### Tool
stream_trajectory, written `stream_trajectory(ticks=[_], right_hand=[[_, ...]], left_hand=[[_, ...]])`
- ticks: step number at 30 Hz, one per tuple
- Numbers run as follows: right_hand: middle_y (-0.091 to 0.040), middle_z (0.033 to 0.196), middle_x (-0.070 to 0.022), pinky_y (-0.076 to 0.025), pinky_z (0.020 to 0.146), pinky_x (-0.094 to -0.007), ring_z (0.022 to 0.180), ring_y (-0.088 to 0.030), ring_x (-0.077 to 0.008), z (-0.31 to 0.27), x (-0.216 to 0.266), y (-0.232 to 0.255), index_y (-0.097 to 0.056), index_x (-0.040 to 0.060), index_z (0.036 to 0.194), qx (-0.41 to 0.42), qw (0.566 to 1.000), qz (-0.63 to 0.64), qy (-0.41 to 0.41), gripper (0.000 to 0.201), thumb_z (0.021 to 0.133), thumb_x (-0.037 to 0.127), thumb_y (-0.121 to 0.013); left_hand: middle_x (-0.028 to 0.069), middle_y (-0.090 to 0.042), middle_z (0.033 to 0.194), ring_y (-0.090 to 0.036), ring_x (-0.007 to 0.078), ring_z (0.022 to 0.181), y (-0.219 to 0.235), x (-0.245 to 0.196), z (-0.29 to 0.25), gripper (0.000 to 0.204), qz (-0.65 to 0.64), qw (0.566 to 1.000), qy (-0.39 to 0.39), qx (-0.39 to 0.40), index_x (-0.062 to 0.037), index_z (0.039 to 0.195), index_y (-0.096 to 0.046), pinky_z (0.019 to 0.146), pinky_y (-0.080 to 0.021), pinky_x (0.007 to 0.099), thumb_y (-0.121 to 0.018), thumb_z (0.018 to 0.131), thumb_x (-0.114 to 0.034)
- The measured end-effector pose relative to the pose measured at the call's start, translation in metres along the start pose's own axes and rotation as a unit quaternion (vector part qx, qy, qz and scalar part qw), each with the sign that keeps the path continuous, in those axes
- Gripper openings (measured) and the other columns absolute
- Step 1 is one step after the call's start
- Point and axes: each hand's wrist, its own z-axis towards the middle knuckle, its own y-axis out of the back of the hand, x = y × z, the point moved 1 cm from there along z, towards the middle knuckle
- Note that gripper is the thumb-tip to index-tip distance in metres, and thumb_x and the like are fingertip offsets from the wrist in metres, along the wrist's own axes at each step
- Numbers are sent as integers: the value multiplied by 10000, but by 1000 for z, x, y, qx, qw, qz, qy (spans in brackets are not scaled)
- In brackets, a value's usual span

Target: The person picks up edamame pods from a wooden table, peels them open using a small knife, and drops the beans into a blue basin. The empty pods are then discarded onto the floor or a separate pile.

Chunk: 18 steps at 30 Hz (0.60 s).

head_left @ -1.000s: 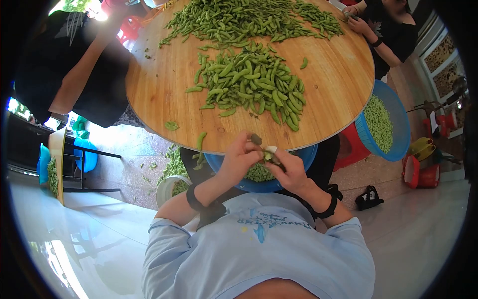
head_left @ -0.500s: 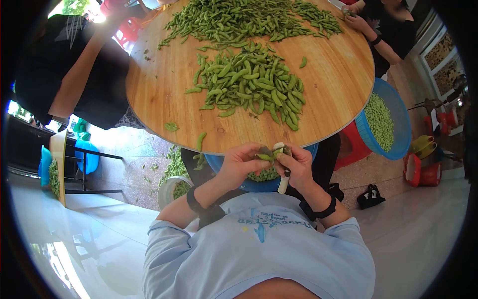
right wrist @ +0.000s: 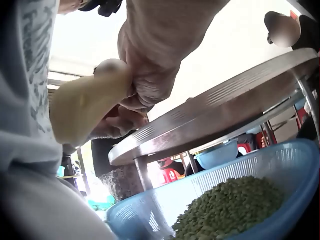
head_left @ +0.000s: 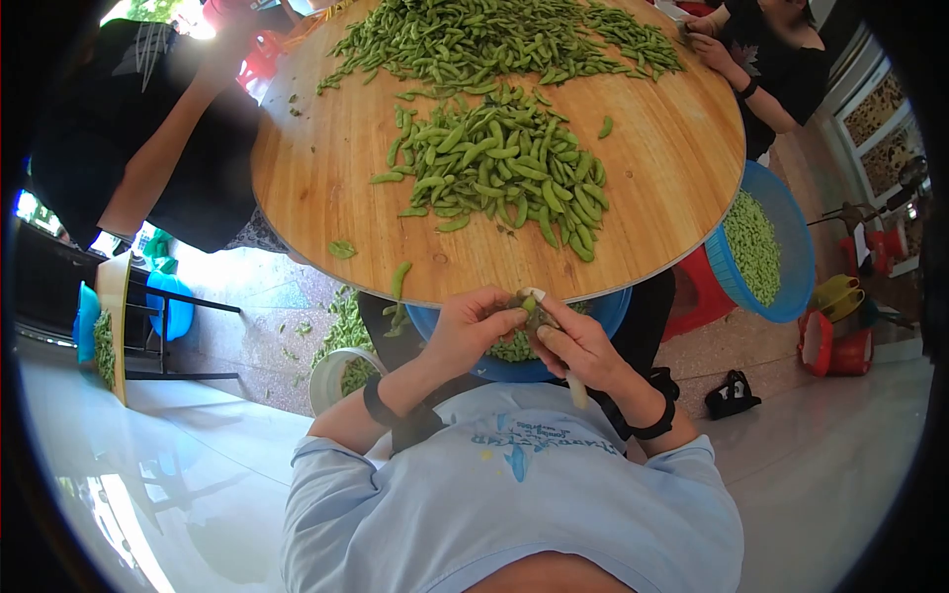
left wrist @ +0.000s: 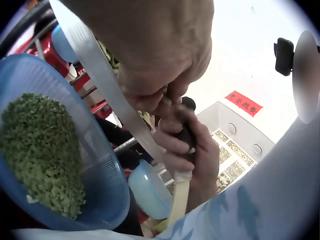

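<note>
Two bare hands meet at the near edge of a round, wood-topped table (head_left: pixel 652 208), above a blue plastic basin (head_left: pixel 506 373) of shelled green beans (left wrist: pixel 45 155). The left hand (head_left: pixel 469 322) pinches a small green pod (head_left: pixel 529 304) between thumb and fingers. The right hand (head_left: pixel 581 348) comes up against the pod from the other side, its fingers curled round a slender, cream-coloured, handle-like object (head_left: pixel 576 388) whose end sticks out below the palm. On the tabletop ahead lies a loose pile of green pods (head_left: pixel 504 168), with a larger green heap (head_left: pixel 474 40) behind it.

The step looks like opening the pod. To do it well, the left fingertips should keep the pod steady near one end while the right thumb works along the seam with short, light pressure, so the beans are not crushed. Staying low and central over the basin would let them drop inside. The two thumbs should not cross, in case the held object has an edge.

The fingers cover most of the pod, so whether it is split cannot be told. The object's upper part is also masked; in the right wrist view its cream end looms close and blurred, and the pod cannot be made out. The table hides the basin's far rim in the head view.
</note>
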Motion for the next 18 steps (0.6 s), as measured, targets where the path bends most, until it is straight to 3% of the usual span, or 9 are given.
stream_trajectory(ticks=[2,8,10,16,18], right_hand=[[-512,750,-34,-413,466,-200,554,-471,-66,0,-4,-5,-322,-3,1414,-6,994,113,6,447,989,106,-403],[-529,755,-40,-400,442,-191,538,-462,-61,-1,-6,-8,-358,-3,1398,-19,989,148,-15,432,988,113,-428],[-532,750,-40,-391,438,-189,532,-459,-59,-1,-7,-9,-381,-5,1383,-28,990,139,-10,415,987,110,-431],[-539,729,-28,-354,428,-179,503,-437,-47,1,-11,-12,-483,-13,1300,-74,992,104,8,341,971,73,-454],[-541,727,-24,-344,425,-175,494,-429,-43,2,-13,-9,-502,-13,1282,-86,993,71,30,327,967,63,-459]], left_hand=[[13,-605,735,-504,38,566,0,1,0,104,5,1000,-17,-5,15,942,-633,482,-344,166,-636,870,-60],[-8,-614,757,-546,42,646,2,2,0,93,44,998,-50,-1,7,938,-638,558,-418,181,-642,865,-51],[0,-614,782,-532,57,689,0,1,-2,103,68,996,-59,-13,26,925,-626,615,-435,207,-639,868,-58],[-3,-608,776,-541,57,664,-1,4,-2,115,110,987,-118,-13,16,967,-630,590,-439,200,-632,868,-41],[7,-602,781,-526,63,653,3,3,0,116,45,996,-75,18,18,973,-622,576,-423,200,-621,879,-52]])
